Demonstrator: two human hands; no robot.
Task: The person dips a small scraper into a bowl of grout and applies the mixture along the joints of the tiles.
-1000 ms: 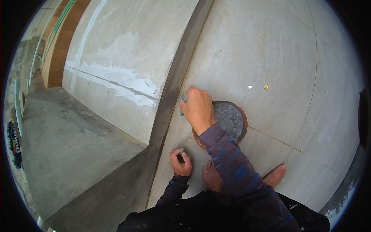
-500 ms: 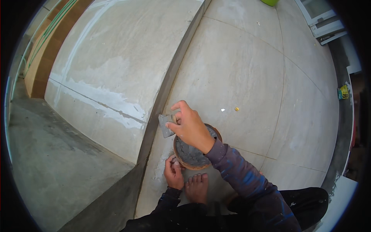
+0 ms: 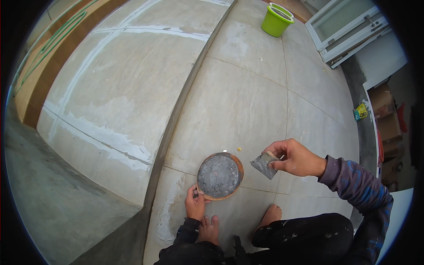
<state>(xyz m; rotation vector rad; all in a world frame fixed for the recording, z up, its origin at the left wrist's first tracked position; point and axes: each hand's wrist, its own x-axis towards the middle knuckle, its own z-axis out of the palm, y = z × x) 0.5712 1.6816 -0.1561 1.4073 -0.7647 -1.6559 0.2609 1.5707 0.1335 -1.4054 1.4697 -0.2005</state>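
A round brown bowl (image 3: 240, 169) sits on the tiled floor in front of my feet. Thick grey mortar (image 3: 218, 176) fills most of it. My left hand (image 3: 194, 203) grips the bowl's near-left rim, fingers curled around the edge. To the right of the bowl, my right hand (image 3: 295, 157) holds a putty knife (image 3: 263, 165) in the air by its short pale handle. Its wide blade is coated in grey and points left, toward the bowl but apart from it. My palm covers part of the handle.
A raised step edge (image 3: 179, 101) runs along the left, its tiles (image 3: 110, 70) streaked with pale filler along the joints. Far off stand a green bucket (image 3: 276, 24) and a white-framed door (image 3: 349, 28). A yellow-green packet (image 3: 361, 112) lies by the right wall.
My right hand has swung from the bowl's left side to its right, carrying the putty knife. My left hand stays at the rim. The view has shifted, bringing the whole bucket in.
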